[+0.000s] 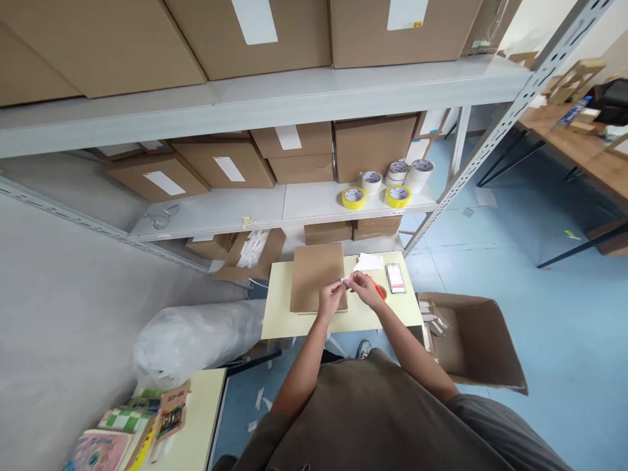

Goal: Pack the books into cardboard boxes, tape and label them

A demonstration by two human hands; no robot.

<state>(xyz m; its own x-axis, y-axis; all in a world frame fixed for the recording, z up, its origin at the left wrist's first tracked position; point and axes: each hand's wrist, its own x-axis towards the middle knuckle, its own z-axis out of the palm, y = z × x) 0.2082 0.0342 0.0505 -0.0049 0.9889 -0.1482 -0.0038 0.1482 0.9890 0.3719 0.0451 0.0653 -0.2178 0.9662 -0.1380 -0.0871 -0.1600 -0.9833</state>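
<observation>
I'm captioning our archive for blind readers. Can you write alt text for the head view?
A person's left hand and right hand pinch a white slip above a flat cardboard box on a yellow table. Behind stand shelves of cartons with tape rolls; an open carton sits on the floor at right.

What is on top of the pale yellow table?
A flat brown carton, white sheets and a small card stack lie on the table. The left hand and right hand pinch a white slip; the right hand hides most of a red-orange item.
</observation>
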